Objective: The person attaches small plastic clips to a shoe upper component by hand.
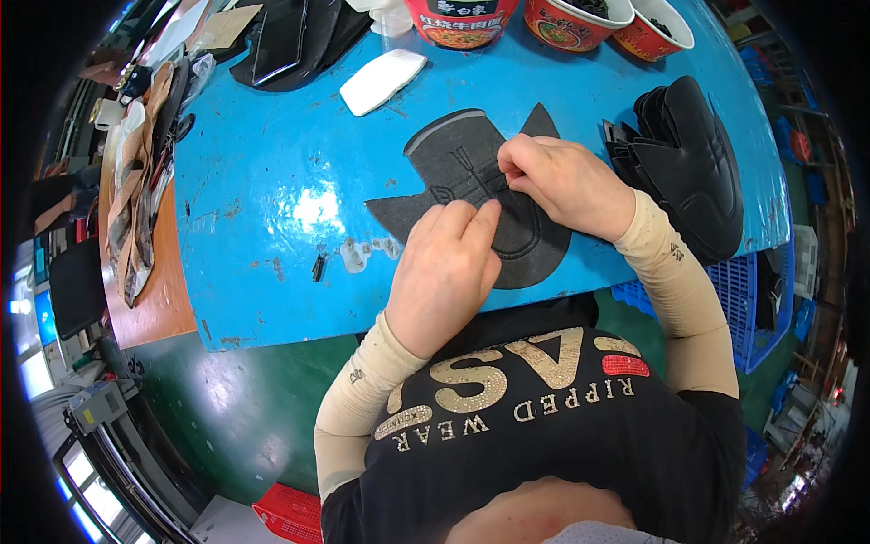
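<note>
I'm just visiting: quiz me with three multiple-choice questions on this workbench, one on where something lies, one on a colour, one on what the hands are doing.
1. Where is the stack of black shoe pieces?
A. right end of the table
B. on the floor
C. in a bowl

2. What colour is the table top?
A. white
B. blue
C. yellow

3. How do the left hand and right hand stand?
A. both lifted clear
B. one holds scissors
C. both press on the dark grey cut piece

Answers: A, it lies by the right edge; B, the surface is worn blue; C, the fingers rest on the flat piece.
</note>
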### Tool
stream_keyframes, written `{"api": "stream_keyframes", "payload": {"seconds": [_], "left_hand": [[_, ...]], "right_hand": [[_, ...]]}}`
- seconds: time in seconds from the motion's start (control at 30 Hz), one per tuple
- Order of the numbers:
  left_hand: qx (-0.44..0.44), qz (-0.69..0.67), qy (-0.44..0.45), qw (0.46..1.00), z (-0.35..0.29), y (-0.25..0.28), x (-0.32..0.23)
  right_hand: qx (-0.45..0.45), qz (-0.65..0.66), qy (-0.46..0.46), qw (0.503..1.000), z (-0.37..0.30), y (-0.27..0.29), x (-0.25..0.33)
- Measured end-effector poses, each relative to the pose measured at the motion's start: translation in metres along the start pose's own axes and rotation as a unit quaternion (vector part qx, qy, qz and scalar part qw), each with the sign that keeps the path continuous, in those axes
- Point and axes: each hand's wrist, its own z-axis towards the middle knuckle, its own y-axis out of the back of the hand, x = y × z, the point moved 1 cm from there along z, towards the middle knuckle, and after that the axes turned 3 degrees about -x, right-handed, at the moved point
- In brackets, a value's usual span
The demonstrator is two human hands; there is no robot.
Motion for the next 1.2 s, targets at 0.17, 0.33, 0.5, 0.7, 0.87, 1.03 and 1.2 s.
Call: {"api": "stream_keyframes", "payload": {"seconds": [0.17,0.33,0.5,0.7,0.87,1.03,1.2], "left_hand": [[0.030,0.065,-0.007,0.997,0.010,-0.013,0.001],[0.040,0.120,-0.011,0.992,0.011,-0.020,-0.001],[0.020,0.134,-0.017,0.991,0.009,-0.022,-0.003],[0.031,0.068,0.018,0.997,0.009,-0.017,-0.002],[-0.076,-0.375,0.237,0.893,-0.019,-0.010,-0.002],[-0.102,-0.466,0.219,0.851,-0.040,-0.006,0.001],[-0.113,-0.452,0.198,0.862,-0.046,-0.007,0.001]], "right_hand": [[0.005,-0.026,0.014,1.000,0.003,0.001,0.004],[-0.050,-0.026,0.053,0.997,-0.009,-0.003,-0.002],[-0.138,-0.049,0.001,0.989,-0.029,-0.005,0.005],[-0.139,-0.122,0.014,0.983,-0.030,-0.012,0.013],[-0.207,0.156,-0.107,0.960,-0.048,-0.011,0.041],[-0.145,0.426,-0.237,0.861,-0.048,-0.034,0.069],[-0.180,0.337,-0.192,0.904,-0.045,-0.038,0.072]]}}
